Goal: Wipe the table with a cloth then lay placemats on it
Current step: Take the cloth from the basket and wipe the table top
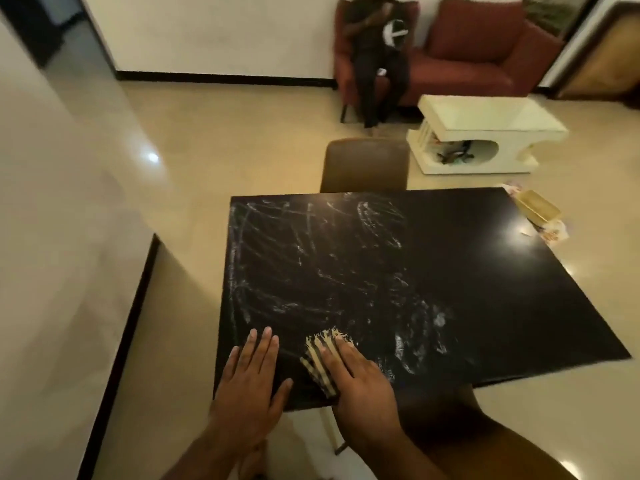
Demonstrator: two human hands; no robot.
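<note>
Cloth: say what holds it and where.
Nothing grips it. The right hand presses flat on the cloth, covering its right side; left hand rests on the table.

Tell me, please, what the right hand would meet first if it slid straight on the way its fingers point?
Nothing, it seems: ahead of the right hand and cloth lies only smeared table, free to its far left corner.

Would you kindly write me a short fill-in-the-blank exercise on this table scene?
1. The right hand presses a checked cloth onto the ____ table.
2. The left hand lies flat on the table, holding ____.
3. The gold box sits at the table's far ____ corner.
Missing words: black; nothing; right.
</note>
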